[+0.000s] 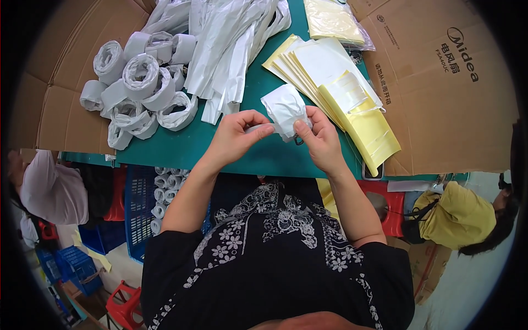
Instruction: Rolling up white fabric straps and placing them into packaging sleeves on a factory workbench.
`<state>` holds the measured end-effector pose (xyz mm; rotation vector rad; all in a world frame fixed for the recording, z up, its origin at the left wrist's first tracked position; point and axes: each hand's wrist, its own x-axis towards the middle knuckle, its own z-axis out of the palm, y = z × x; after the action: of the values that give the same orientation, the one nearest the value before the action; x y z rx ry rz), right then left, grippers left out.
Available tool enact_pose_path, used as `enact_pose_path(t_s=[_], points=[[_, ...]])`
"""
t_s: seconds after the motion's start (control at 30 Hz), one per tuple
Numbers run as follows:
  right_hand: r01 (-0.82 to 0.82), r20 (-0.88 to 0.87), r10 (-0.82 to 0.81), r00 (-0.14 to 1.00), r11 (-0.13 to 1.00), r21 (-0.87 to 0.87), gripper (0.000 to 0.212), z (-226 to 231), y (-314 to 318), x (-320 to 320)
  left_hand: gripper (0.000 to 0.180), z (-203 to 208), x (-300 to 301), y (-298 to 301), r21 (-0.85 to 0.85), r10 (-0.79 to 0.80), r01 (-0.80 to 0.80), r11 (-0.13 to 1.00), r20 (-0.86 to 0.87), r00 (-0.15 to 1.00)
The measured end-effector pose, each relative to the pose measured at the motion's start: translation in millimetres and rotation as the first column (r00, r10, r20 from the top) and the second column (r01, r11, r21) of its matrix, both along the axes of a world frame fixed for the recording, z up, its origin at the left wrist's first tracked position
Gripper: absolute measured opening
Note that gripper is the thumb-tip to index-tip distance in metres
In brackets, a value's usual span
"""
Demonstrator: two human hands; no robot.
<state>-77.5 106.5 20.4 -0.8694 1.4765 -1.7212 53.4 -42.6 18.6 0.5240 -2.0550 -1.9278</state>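
A white strip wound into a loose roll [284, 110] is held up above the near part of the green table. My right hand [322, 137] grips the roll from the right, thumb pressed on its face. My left hand [242, 135] is closed, thumb against fingers, on the strip's tail at the left of the roll. A small dark piece shows under the roll by my right fingers; what it is I cannot make out. Beyond my hands lie long flat white strips [220, 55], side by side. Several finished-looking white rolls [140, 76] are piled to their left.
Yellow-backed white label sheets [360, 121] fan out at the right, with a plastic-wrapped yellow pack [335, 22] behind. Cardboard walls [434, 93] stand on both sides of the green table [165, 151]. A blue crate [137, 214] of white rolls is below left. People sit at both sides.
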Motion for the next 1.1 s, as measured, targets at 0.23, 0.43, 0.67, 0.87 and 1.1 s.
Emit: enact_pose_path(t_s=[0.23, 0.43, 0.67, 0.87, 1.1], points=[[0.128, -0.615, -0.170, 0.770, 0.985, -0.113, 0.025, 0.0, 1.6, 1.9, 0.018, -22.3, -6.5, 13.8, -0.583, 0.441, -0.492, 0.647, -0.241, 0.864], [0.094, -0.682, -0.147, 0.716, 0.989, -0.115, 0.026, 7.4, 1.9, 6.0, 0.037, -21.6, -2.0, 25.9, 0.581, 0.080, 0.068, 0.811, -0.226, 0.971], [-0.027, -0.811, -0.058, 0.582, 0.996, -0.090, 0.033, 45.7, 2.2, 6.4, 0.067, -48.0, -6.1, 23.0, 0.737, -0.029, 0.445, 0.508, -0.502, 0.864], [0.054, -0.793, -0.104, 0.601, 0.995, -0.089, 0.038, 45.1, 0.4, 5.3, 0.088, -37.6, -15.0, 20.9, 0.688, -0.093, 0.481, 0.544, -0.520, 0.849], [0.067, -0.808, -0.104, 0.580, 0.995, -0.080, 0.030, 26.0, -0.3, -4.4, 0.049, -45.7, -7.9, 20.5, 0.628, 0.294, -0.009, 0.778, -0.350, 0.889]])
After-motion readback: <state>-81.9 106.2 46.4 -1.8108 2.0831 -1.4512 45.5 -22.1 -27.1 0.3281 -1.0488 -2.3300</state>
